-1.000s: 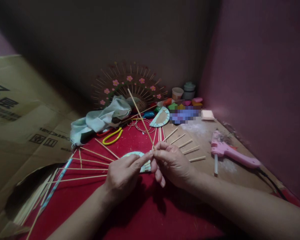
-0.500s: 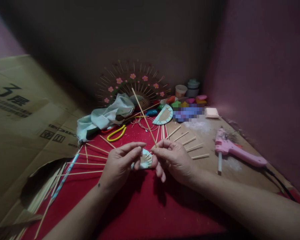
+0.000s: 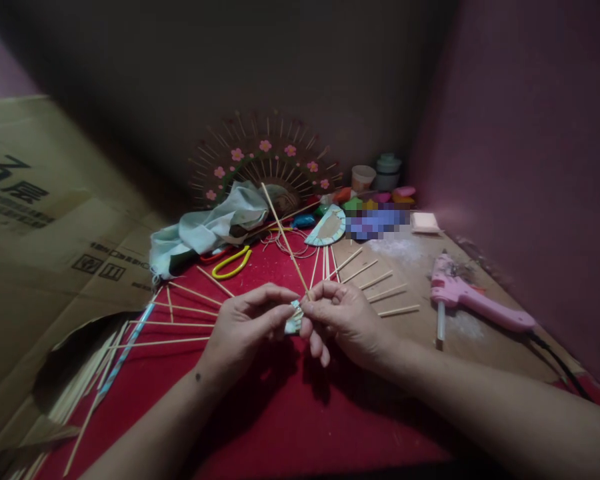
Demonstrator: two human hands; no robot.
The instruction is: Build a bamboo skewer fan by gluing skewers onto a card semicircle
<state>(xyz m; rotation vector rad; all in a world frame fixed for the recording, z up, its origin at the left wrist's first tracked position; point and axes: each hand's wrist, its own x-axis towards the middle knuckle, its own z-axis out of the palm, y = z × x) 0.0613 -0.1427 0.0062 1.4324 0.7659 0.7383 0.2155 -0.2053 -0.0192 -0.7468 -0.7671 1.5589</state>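
Observation:
A thin bamboo stick [image 3: 283, 232] leans up and to the left from the pinched thumb and forefinger of my right hand [image 3: 347, 317]. My left hand [image 3: 253, 323] has its thumb and forefinger brought together by the stick's lower end; what lies between the tips is hidden. Under both hands is a small cardboard piece edged in pale blue [image 3: 293, 325], mostly covered by fingers. Bamboo sticks fan out on both sides, those on the left [image 3: 180, 325] over the red tabletop, those on the right [image 3: 380, 280] over a brown board.
A pink glue gun [image 3: 480, 307] lies on the right. Behind are yellow-handled scissors [image 3: 233, 264], pale cloth [image 3: 205, 223], a half-round cardboard piece [image 3: 327, 227], coloured packets and a flowered stick fan [image 3: 265, 147]. A large cardboard box [image 3: 55, 267] with spare sticks stands left.
My left hand has moved right, its fingertips now close beside my right fingers and covering more of the small piece. The stick's top has shifted slightly lower; my right hand keeps its pinch.

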